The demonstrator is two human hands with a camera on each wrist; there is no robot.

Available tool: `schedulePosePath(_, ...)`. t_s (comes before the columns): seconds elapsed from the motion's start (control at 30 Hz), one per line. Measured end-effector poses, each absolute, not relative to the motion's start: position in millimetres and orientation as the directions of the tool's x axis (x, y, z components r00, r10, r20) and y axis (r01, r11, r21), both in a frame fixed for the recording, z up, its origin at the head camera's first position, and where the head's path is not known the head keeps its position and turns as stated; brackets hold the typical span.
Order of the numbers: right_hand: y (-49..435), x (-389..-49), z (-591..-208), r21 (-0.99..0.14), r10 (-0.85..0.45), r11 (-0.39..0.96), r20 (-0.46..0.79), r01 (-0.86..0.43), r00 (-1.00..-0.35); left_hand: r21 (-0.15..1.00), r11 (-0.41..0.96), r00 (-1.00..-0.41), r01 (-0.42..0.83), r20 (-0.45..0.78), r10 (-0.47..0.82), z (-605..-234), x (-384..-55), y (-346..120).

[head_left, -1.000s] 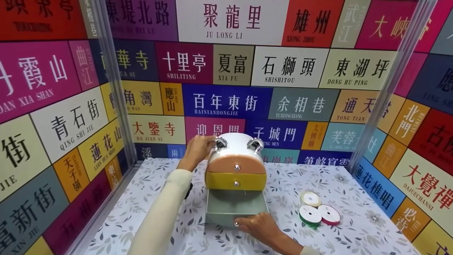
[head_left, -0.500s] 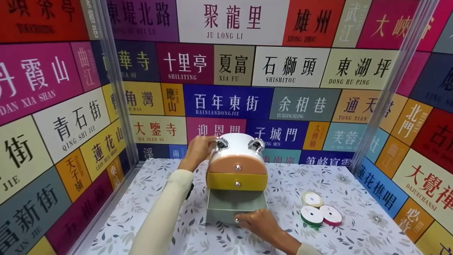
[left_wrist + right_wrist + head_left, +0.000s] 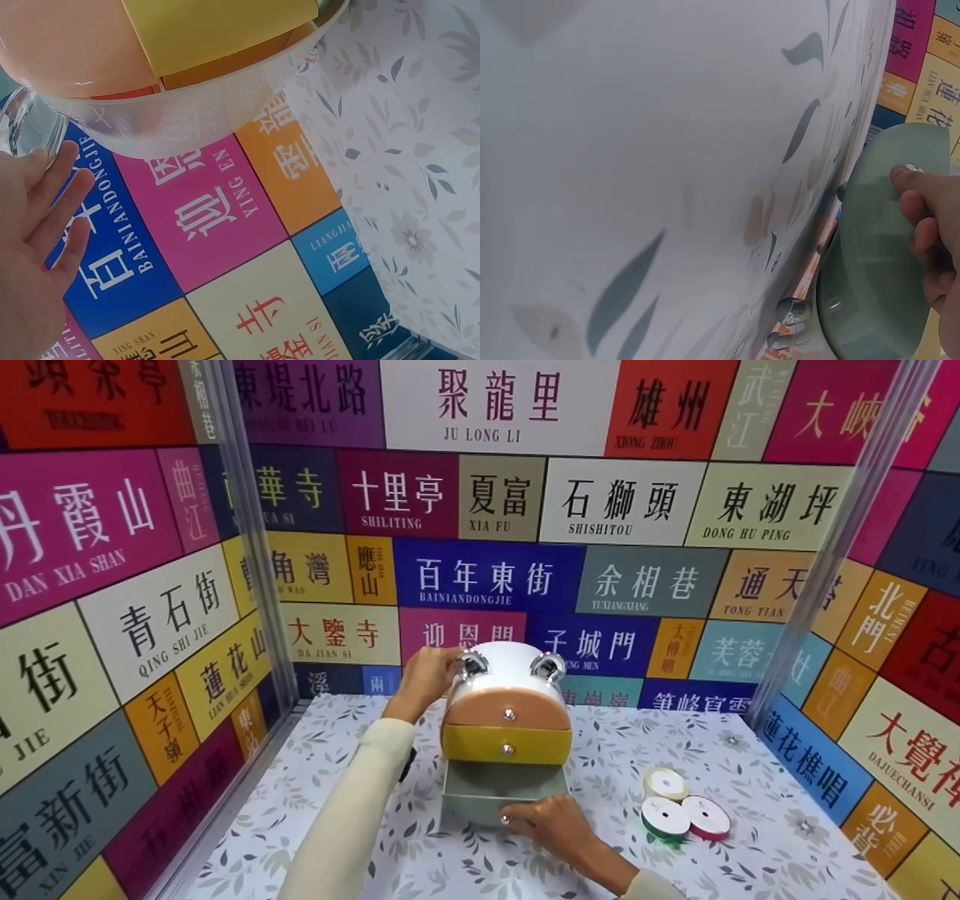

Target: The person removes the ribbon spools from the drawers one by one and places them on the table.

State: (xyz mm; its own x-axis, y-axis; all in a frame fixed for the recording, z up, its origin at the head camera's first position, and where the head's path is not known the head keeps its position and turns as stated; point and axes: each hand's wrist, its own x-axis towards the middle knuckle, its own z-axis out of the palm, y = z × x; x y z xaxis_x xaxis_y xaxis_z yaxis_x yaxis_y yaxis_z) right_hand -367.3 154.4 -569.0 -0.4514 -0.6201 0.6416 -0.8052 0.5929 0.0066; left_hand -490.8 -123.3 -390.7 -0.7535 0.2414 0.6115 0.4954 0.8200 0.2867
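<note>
A small rounded drawer box (image 3: 506, 656) stands on the table, with a white top and two silver ear-like rings. Its peach drawer (image 3: 480, 705) and yellow drawer (image 3: 476, 742) are closed, while the green bottom drawer (image 3: 469, 810) sticks out partway, and no contents show in it. At the box's left, my left hand (image 3: 425, 679) pinches the left silver ear (image 3: 34, 127) between thumb and forefinger, the other fingers loose. With thumb and forefinger my right hand (image 3: 559, 825) holds the round silver knob (image 3: 505, 818) on the green drawer's front; its remaining fingers are curled.
Three ribbon spools lie together to the right of the box: a cream spool (image 3: 666, 783), a green spool (image 3: 666, 815) and a red spool (image 3: 707, 817). The leaf-patterned tablecloth (image 3: 300, 780) reaches back to sign-printed walls (image 3: 487, 574).
The green drawer has slid partway in toward the box, and my right hand has moved inward with its knob. My left hand stays at the ear.
</note>
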Motion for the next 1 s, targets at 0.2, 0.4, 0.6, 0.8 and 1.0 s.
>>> schedulePosePath(0.2, 155, -372, -569, 0.001, -0.618, 0.585, 0.647, -0.811, -0.446, 0.298, 0.821, -0.762, 0.487, 0.604, 0.233, -390, -490, -123)
schedulePosePath(0.4, 154, -380, -570, 0.037, -0.611, 0.588, 0.675, -0.808, -0.414, 0.287, 0.814, -0.745, 0.505, 0.620, 0.244, -389, -489, -122)
schedulePosePath(0.6, 153, -388, -570, 0.065, -0.611, 0.580, 0.694, -0.812, -0.381, 0.289, 0.806, -0.731, 0.517, 0.639, 0.240, -388, -488, -122)
schedulePosePath(0.8, 154, -391, -567, -0.002, -0.611, 0.580, 0.660, -0.814, -0.437, 0.319, 0.796, -0.747, 0.515, 0.623, 0.234, -387, -488, -120)
schedulePosePath(1.0, 155, -397, -567, -0.026, -0.603, 0.588, 0.651, -0.808, -0.460, 0.335, 0.807, -0.773, 0.486, 0.596, 0.218, -386, -488, -120)
